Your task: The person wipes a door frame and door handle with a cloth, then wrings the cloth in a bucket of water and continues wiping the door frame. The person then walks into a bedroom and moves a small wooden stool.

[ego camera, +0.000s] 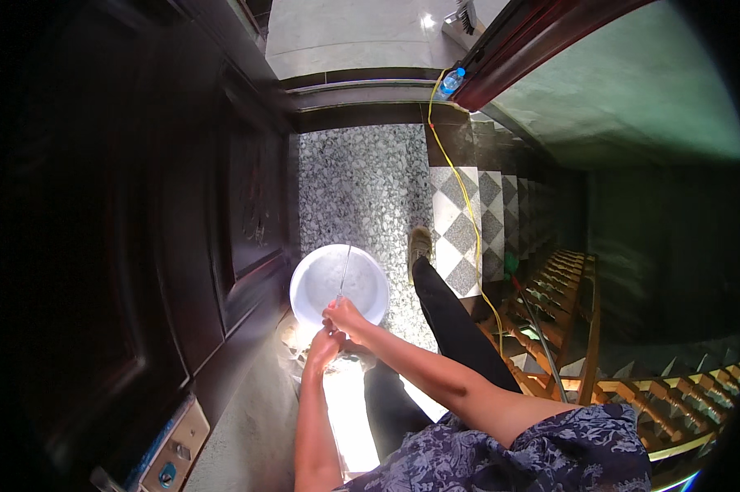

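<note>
A thin metal rod (345, 273) points away from me over a white plastic basin (301, 277). My right hand (347, 317) is closed around its near end, above the basin's near rim. Just below, my left hand (326, 345) has its fingers curled up against the right one. Whether they also grip the rod's end is hidden. The inside of the basin is pale, and its contents cannot be made out. Beneath my hands, a crumpled clear plastic bag (290, 337) shows beside the basin, partly washed out by sunlight.
Left stands a dark panelled door (256, 203). On the right, checkered stairs (456, 240) descend beside a wooden balustrade (561, 295). A yellow cord (468, 203) runs over the stairs. A water bottle (451, 83) stands by the threshold. A long-handled tool (539, 332) leans on the balustrade.
</note>
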The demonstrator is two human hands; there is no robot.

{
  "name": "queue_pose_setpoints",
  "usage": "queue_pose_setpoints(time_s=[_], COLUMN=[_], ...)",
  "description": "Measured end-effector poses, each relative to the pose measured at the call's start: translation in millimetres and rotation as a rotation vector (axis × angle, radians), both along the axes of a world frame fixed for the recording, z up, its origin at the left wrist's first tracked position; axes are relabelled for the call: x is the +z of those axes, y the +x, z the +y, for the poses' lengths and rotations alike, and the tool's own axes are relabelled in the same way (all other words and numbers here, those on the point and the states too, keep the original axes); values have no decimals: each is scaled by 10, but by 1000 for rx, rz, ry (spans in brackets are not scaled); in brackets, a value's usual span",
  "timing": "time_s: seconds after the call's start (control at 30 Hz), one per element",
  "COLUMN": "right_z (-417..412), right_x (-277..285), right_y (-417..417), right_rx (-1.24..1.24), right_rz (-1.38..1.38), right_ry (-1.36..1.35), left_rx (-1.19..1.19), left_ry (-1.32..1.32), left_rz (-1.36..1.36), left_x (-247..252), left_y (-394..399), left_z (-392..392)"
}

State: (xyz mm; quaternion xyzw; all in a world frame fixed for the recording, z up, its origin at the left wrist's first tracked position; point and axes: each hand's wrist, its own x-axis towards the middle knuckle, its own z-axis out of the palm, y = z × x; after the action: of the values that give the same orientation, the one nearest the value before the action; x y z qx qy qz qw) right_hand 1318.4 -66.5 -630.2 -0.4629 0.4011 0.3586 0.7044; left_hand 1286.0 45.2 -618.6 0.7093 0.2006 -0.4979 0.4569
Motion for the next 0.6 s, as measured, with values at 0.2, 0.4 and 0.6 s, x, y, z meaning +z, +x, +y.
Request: queue_pose_setpoints(time_s=[0.2, 0.4, 0.6], right_z=[-164, -204, -453], right_x=[5, -82, -164], right_y=[269, 530, 804], right_rx=[232, 321, 388], right_rz=[-74, -165, -123], right_ry=[5, -58, -41], left_rx=[108, 184, 237], left_ry=[7, 32, 61], left_rz=[-32, -10, 62], left_x=[-31, -14, -75], left_y=[106, 399, 700], left_z=[-93, -201, -490])
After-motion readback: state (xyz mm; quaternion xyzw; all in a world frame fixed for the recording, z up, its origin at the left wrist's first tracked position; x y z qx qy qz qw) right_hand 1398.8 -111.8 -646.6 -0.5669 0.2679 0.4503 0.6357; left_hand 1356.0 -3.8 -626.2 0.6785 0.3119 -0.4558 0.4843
